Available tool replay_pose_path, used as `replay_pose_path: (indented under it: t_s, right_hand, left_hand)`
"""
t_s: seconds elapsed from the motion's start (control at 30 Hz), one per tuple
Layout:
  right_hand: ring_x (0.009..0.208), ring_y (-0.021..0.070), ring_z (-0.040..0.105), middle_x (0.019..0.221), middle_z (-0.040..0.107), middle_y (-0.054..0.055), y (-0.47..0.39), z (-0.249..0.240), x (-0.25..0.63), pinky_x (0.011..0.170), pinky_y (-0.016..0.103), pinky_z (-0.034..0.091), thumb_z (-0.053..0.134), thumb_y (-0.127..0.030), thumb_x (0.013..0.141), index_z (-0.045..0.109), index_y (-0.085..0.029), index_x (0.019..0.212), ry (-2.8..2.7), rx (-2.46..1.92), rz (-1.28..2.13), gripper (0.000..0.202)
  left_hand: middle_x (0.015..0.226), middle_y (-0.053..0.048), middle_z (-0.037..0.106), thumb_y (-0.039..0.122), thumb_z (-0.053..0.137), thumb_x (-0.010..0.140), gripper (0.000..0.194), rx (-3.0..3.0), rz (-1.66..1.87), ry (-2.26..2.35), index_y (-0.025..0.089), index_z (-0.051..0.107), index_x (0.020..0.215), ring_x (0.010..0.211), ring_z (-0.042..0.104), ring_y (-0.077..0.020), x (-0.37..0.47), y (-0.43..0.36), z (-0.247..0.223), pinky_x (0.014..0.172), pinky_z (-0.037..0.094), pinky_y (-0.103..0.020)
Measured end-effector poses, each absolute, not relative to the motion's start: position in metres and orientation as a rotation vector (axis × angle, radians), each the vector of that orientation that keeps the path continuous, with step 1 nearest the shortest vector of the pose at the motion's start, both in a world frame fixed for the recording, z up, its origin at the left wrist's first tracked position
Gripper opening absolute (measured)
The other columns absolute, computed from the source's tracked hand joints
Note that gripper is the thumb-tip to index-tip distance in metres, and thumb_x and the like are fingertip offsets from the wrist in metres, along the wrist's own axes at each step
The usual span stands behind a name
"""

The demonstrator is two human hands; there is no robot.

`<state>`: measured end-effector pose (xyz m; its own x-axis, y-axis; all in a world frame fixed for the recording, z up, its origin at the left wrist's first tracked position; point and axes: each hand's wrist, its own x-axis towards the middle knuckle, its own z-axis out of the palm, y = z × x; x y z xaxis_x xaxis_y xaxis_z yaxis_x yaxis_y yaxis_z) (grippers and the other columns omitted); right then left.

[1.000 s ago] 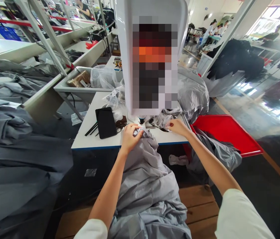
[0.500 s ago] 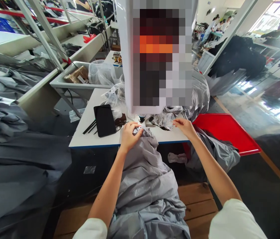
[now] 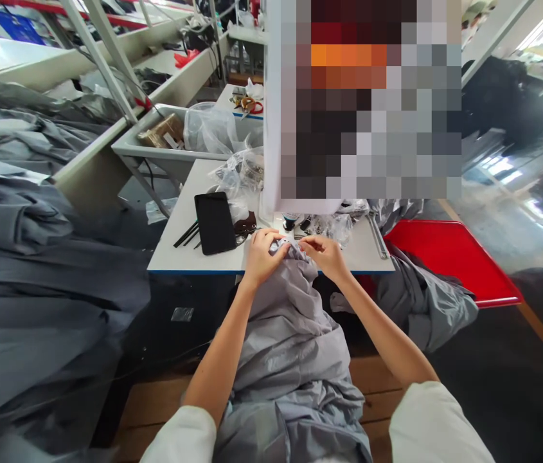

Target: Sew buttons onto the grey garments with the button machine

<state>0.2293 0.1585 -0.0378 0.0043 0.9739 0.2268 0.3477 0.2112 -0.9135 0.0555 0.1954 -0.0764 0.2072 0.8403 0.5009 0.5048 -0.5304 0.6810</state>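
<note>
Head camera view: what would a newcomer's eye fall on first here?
Probably the large white machine at top centre, largely blurred by pixels. Just below, the left hand and right hand are close together at bunched gray fabric, and a bright red tray stands out to the right of the white table.

Long wrinkled grey cloth (image 3: pixel 295 341): looks matt, faint sheen | flat white tabletop (image 3: pixel 169 258): smooth, satin | wide red plastic tray (image 3: pixel 454 257): looks glossy | black rectangular tablet (image 3: pixel 214 223): looks smooth | crumpled clear plastic bag (image 3: pixel 208 128): shiny | brown wooden planks (image 3: pixel 150 405): look matt
</note>
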Motion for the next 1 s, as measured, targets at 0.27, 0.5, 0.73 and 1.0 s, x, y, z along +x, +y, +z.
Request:
replay_pose_path:
  t_s: [0.27, 0.5, 0.73, 1.0]
  right_hand:
    - [0.071, 0.0145, 0.056, 0.082, 0.066, 0.003, 0.177, -0.041, 0.209, 0.068, 0.027, 0.043, 0.054, -0.031, 0.088, 0.068, -0.02, 0.085, -1.817, -1.266, 0.379, 0.019]
    - [0.08, 0.0166, 0.059, 0.085, 0.065, 0.003, 0.175, -0.043, 0.207, 0.075, 0.03, 0.047, 0.053, -0.027, 0.09, 0.067, -0.02, 0.088, -1.922, -1.224, 0.203, 0.015]
    - [0.096, 0.0178, 0.062, 0.104, 0.067, 0.004, 0.165, -0.051, 0.214, 0.087, 0.032, 0.049, 0.048, -0.024, 0.094, 0.067, -0.024, 0.106, -2.056, -1.149, 0.04, 0.023]
    - [0.083, 0.0162, 0.062, 0.095, 0.066, 0.005, 0.171, -0.042, 0.208, 0.074, 0.03, 0.052, 0.052, -0.034, 0.091, 0.067, -0.021, 0.096, -1.821, -1.198, 0.343, 0.02]
  left_hand:
    - [0.107, -0.006, 0.061, 0.027, 0.064, 0.083, 0.014, 2.117, 1.271, 1.253, 0.019, 0.064, 0.094, 0.106, 0.053, -0.0195, 0.055, 0.197, -0.08, 0.096, 0.04, -0.033]
    - [0.107, -0.005, 0.061, 0.024, 0.064, 0.082, 0.013, 2.112, 1.283, 1.257, 0.02, 0.064, 0.094, 0.106, 0.053, -0.0192, 0.055, 0.198, -0.081, 0.095, 0.04, -0.032]
    - [0.108, -0.005, 0.061, 0.022, 0.064, 0.08, 0.014, 2.114, 1.264, 1.261, 0.021, 0.063, 0.094, 0.107, 0.052, -0.0191, 0.055, 0.196, -0.079, 0.096, 0.04, -0.033]
    - [0.107, -0.005, 0.061, 0.027, 0.064, 0.083, 0.013, 2.112, 1.274, 1.251, 0.02, 0.063, 0.094, 0.106, 0.053, -0.0193, 0.054, 0.196, -0.078, 0.096, 0.04, -0.034]
